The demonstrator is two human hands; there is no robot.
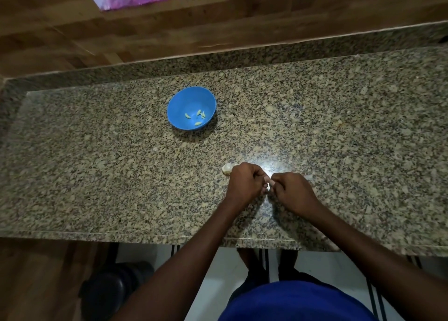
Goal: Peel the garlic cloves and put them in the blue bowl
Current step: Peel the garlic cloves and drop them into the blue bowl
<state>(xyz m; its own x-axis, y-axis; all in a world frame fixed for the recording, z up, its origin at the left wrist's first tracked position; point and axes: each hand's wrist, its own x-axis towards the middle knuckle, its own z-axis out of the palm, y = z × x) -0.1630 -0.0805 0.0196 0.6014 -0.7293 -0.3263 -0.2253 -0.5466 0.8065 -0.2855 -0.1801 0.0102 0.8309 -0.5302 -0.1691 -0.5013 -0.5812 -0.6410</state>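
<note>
Both forearms enter from the bottom of the frame and meet right of centre above the granite counter (pixel 97 175). Left hand (pixel 244 182) and right hand (pixel 291 192) are tightly curled, fingertips touching, together pinching a small pale garlic clove (pixel 268 185). A garlic piece (pixel 227 168) lies on the counter just beyond the left hand. Upper left of the hands, well apart, the blue bowl (pixel 179 102) holds five peeled cloves (pixel 198 117).
</note>
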